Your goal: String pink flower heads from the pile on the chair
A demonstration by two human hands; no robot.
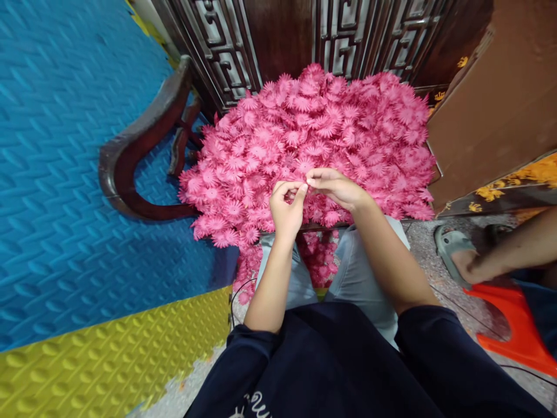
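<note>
A wide heap of pink artificial flowers (313, 128) lies in front of me on a dark wooden seat. Above its near part, my left hand (288, 206) is closed in a pinch, thumb against forefinger. Close by on the right, my right hand (335, 187) is also pinched, its fingertips meeting those of my left hand. Whatever sits between the fingertips is too small to make out against the pink. Both hands are over the flowers, near the middle.
A curved dark wooden armrest (124, 168) stands left of the heap, beside blue matting (56, 174) and yellow matting (130, 342). Brown cardboard (500, 98) borders the right. A person's sandalled foot (463, 261) and a red plastic stool (517, 331) are at the lower right.
</note>
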